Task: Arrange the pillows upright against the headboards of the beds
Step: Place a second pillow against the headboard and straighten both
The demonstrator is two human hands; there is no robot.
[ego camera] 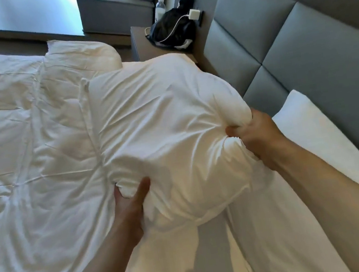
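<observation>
— Pillows first, then: where does the big white pillow [167,123] sit?
— Over the white duvet [21,137] that covers the bed, near the grey padded headboard [301,50] but not leaning on it. Whether its far end rests on the bed I cannot tell. A second pillow [307,115] lies along the foot of the headboard, to the right.
— And the hands?
— Both grip the big pillow. The left hand [130,204] holds its near left corner, thumb on top and fingers tucked under the fabric. The right hand [256,135] is clenched on a bunch of cover at the right edge.
— Anything smaller beyond?
— A grey nightstand [143,47] at the bed's far corner carries a black bag [171,31], a white charger [194,13] with its cable lies on the bag, and a clear water bottle [159,7] stands just behind.
</observation>
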